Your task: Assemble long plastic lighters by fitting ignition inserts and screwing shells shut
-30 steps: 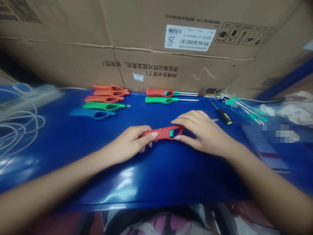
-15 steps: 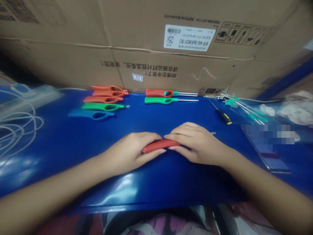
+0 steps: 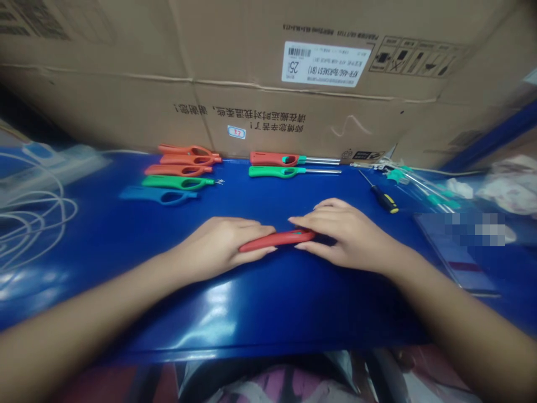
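Filling the upper frame: cardboard box [image 3: 138, 89]. Blue table [image 3: 268, 313] spans the middle. Left hand [image 3: 224, 243], left of center, clamps red lighter body [image 3: 284, 239], frame center; right hand [image 3: 350, 235], right of center, curls thumb and fingers around its other end. Screwdriver [image 3: 383, 199] lies center-right.

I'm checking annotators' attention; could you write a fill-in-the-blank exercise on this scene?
The left hand grips a ____ handle, with the right hand at its other end.
The screwdriver is black and ____ at its grip.
Of the loose handles at left, the nearest is ____.
Of the two lighters with metal tubes, the nearer is ____.

Missing words: red; yellow; blue; green.
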{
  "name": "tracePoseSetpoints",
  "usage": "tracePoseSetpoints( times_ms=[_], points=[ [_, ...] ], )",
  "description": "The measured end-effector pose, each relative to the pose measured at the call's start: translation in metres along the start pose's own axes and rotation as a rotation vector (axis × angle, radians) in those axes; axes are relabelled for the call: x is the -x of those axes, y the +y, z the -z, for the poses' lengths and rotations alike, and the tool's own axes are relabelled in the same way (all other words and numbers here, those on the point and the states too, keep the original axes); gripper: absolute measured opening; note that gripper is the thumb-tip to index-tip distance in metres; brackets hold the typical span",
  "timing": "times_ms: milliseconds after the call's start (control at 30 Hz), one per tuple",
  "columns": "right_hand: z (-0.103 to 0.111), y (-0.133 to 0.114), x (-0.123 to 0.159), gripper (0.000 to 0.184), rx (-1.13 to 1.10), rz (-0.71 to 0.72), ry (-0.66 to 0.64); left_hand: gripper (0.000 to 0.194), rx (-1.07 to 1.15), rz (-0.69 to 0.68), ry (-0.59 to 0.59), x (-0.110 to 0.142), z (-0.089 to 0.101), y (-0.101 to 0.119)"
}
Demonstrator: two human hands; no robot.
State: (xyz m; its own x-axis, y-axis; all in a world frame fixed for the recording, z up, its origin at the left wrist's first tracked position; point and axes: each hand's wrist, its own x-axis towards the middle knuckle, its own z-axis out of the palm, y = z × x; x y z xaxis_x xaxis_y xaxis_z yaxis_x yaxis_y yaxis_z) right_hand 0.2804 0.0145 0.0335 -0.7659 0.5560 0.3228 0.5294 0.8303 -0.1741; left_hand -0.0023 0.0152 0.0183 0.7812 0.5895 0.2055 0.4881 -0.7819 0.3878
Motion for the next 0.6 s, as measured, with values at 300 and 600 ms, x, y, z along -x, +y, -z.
tracePoseSetpoints(
  times_ms=[300,600],
  points=[
    [0.003,0.011,0.006,0.02,0.061,0.119,0.08,0.032,0.001,0.002,-0.029,-0.001,0.007,-0.004],
    [-0.002,-0.003,-0.001,0.028,0.183,0.076,0.06,0.031,-0.136,0.05,-0.001,0.002,0.002,0.004]
  ],
)
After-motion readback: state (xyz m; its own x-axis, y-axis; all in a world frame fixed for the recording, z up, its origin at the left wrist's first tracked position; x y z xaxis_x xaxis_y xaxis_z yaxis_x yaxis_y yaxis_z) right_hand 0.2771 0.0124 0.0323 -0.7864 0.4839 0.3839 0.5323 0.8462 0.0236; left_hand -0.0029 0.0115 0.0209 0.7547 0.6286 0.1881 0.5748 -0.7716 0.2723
